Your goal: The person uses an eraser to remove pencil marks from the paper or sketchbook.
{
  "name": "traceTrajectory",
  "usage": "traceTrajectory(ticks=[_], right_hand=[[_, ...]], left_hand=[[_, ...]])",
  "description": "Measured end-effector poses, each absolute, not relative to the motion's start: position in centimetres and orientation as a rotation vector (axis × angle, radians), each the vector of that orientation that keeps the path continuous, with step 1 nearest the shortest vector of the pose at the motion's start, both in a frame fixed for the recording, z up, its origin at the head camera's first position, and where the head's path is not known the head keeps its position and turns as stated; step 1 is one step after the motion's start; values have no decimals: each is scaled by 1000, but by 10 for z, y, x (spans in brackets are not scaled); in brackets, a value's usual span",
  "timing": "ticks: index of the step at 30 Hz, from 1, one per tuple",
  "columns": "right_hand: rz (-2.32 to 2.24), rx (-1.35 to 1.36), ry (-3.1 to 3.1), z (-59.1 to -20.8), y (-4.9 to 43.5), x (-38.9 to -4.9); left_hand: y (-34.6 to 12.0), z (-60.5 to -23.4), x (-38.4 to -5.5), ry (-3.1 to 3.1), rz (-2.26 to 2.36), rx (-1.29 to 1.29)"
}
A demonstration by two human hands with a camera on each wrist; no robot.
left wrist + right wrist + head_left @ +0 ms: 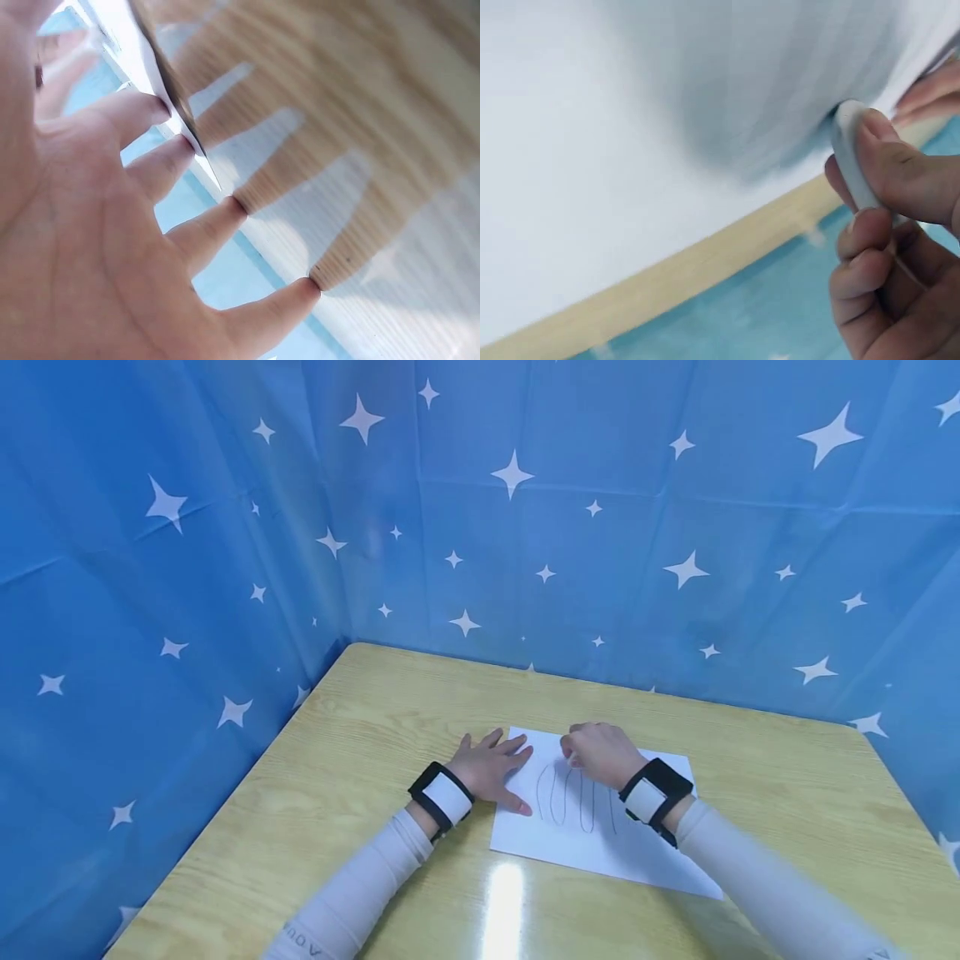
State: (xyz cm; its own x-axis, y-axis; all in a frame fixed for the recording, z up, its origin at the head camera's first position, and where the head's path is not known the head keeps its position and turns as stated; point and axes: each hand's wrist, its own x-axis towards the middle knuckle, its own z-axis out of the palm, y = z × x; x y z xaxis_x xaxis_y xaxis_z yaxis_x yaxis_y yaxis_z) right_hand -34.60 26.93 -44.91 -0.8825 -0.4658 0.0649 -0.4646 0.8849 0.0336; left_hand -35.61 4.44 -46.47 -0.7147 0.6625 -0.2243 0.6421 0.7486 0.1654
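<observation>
A white sheet of paper (600, 839) lies on the wooden table (360, 735), with several looping pencil lines (570, 797) drawn on it. My left hand (493, 766) lies flat with fingers spread, pressing the paper's left edge; the spread fingers (202, 232) touch the paper edge (161, 71) and the table. My right hand (594, 750) rests at the top of the pencil lines and pinches a small white eraser (850, 154) against the paper (630, 150). In the head view the eraser is hidden under the hand.
A blue backdrop with white stars (525, 527) closes off the table at the back and on the left. Bare tabletop (787, 793) shows all round the paper. The table's edge (667, 277) runs just beyond the paper in the right wrist view.
</observation>
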Motion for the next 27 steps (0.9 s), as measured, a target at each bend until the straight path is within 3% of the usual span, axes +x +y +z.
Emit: traceTrajectory(ticks=[6,15,23,27], right_hand=[[11,630,-3058,-439,300,-338],[165,814,-3003,-455,247,-346],[12,637,-3044,-438,303,-330],[8,671,-3042,-437,303,-328]], left_hand=[[43,-462,-360,2693,89,1008],[49,-470,-348,2660,112,1043],[47,-459,-354,2707,81,1024],[47,-461,-353,2683,96,1020]])
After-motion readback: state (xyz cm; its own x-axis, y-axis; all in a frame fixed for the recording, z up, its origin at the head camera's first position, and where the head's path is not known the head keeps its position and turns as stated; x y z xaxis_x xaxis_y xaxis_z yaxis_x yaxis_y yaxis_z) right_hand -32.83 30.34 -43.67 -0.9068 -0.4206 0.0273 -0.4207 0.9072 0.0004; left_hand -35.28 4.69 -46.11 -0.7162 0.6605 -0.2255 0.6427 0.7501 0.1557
